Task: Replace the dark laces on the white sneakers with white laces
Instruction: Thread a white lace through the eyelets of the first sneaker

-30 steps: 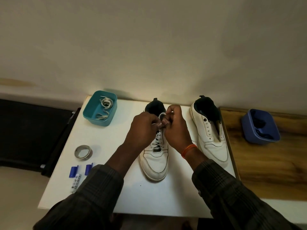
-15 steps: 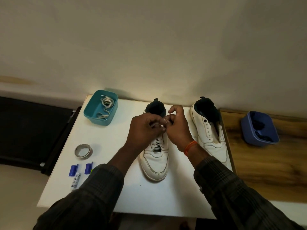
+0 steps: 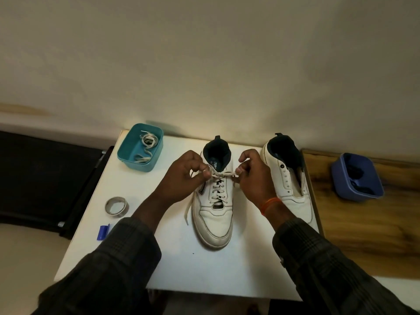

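1. Pinching the white lace (image 3: 223, 173) at both ends of a short taut span across the top eyelets of the left sneaker (image 3: 213, 201); left hand (image 3: 184, 178) on one side, right hand (image 3: 254, 176) on the other, both equally near the knot.
2. Fingers (image 3: 205, 172) of the left hand pressed together on a loop or end of lace; right-hand fingers likewise closed on the opposite strand, thumb against forefinger.
3. Lying toe toward the body, heel toward the wall, long axis straight away; lace span crossing that axis at right angles, so any tightening pull judged to go outward, left and right.
4. Hanging loose off the left side, one lace tail (image 3: 187, 210) trailing onto the surface (image 3: 181, 264).
5. Standing just beside on the right, the second sneaker (image 3: 288, 178) with bare eyelets, close to the right wrist: little room that way.
6. Leaving more room leftward, toward the teal box (image 3: 127, 155) holding another white lace (image 3: 146, 144).
7. Sitting well apart on the wooden top, a blue box (image 3: 345, 185) with dark contents.
8. Probably tying off the first shoe; second shoe not yet laced.
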